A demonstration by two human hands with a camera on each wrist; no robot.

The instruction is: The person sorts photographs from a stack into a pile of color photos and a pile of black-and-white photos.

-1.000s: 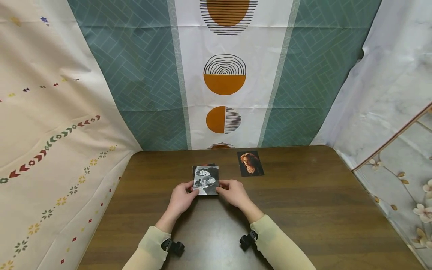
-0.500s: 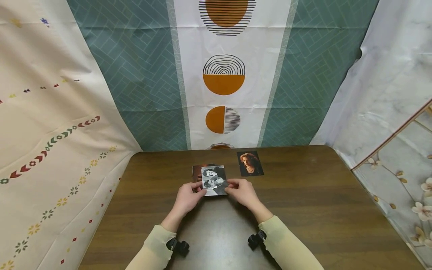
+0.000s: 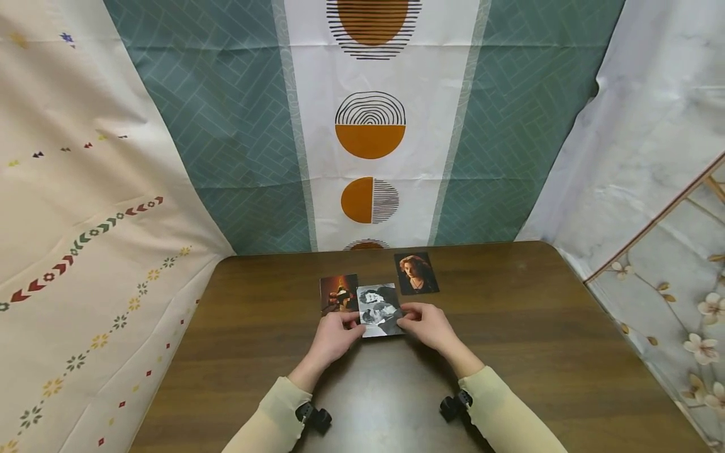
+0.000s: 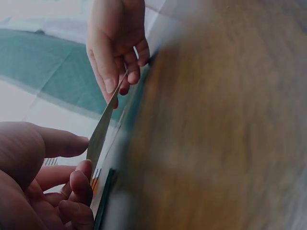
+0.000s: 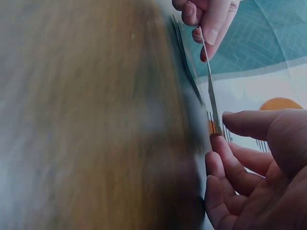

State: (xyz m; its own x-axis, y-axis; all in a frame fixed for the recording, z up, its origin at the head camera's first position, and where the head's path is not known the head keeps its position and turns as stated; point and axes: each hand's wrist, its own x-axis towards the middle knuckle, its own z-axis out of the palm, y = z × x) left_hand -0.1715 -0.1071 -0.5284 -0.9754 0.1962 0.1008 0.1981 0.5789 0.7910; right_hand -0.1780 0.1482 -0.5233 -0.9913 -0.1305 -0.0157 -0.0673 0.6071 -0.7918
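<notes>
Between both hands is a black-and-white photo card [image 3: 380, 309] showing two people. My left hand [image 3: 335, 336] pinches its left edge between thumb and fingers; my right hand [image 3: 428, 325] pinches the right edge. Seen edge-on in the left wrist view, the photo card [image 4: 100, 134] is a thin sheet held above the tabletop. The right wrist view shows the same card [image 5: 211, 88] spanning from one hand to the other. A dark reddish picture card [image 3: 338, 293] lies just left of it, its lower part hidden by the left hand.
A portrait card [image 3: 416, 274] with a dark background lies on the wooden table [image 3: 510, 327], beyond my right hand. Behind the table's far edge hangs a green and white patterned cloth [image 3: 374, 157]. Pale printed cloths hang at the left [image 3: 102, 251] and right.
Both hands have carried the black-and-white photo card to the right and slightly nearer. The reddish picture card, mostly covered before, now shows beside it. The portrait card stays put.
</notes>
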